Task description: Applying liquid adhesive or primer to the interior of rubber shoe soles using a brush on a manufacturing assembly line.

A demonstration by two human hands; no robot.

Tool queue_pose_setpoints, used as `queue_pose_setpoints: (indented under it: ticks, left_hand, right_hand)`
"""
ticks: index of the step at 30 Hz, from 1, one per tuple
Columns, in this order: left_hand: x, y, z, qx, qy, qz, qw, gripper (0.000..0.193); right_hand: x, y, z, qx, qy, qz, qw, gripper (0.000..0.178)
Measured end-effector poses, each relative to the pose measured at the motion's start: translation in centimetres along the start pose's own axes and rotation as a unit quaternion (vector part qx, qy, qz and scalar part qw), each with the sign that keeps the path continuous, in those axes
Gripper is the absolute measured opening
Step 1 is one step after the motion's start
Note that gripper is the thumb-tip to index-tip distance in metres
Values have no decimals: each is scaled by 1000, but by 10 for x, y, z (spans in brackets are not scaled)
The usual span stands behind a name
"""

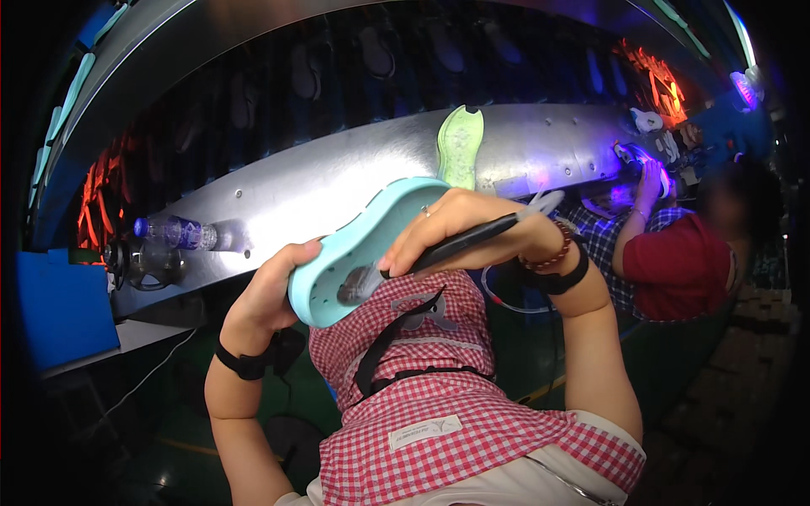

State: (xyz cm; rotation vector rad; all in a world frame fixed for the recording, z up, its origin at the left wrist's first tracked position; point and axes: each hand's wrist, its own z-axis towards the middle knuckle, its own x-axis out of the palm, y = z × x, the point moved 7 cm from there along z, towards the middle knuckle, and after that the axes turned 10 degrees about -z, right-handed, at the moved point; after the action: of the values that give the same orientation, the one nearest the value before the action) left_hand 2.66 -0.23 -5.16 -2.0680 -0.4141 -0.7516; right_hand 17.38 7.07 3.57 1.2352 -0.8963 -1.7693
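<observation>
A light turquoise shoe sole (371,223) is held up in front of my apron, tilted, with its hollow inner side toward me. My left hand (274,287) grips its near end at the left rim, thumb on top of the edge. In my right hand (464,223) is a brush (456,244) with a black handle, its pale bristles down inside the near end of the sole. The bristles appear to touch the inner surface. Beyond the turquoise one, a yellow-green sole (461,145) lies on the metal bench (329,160).
A plastic bottle (181,234) lies at the bench's left, near a clear container (156,266). Further left is a blue box (72,312). Several soles (375,51) sit on a dark conveyor behind. At right, a co-worker in red (679,270) handles a purple-lit shoe part (656,169).
</observation>
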Motion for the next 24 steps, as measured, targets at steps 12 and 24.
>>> queue_pose_setpoints:
  ticks: [12, 24]
  left_hand:
    - [-23, -26, -36, 138, -16, 37, 990, 61]
    - [-23, 23, 44, 239, 174, -395, 870, 94]
  right_hand:
    - [5, -11, -21, 55, -76, -5, 996, 22]
    - [13, -60, -19, 220, -295, 59, 928, 17]
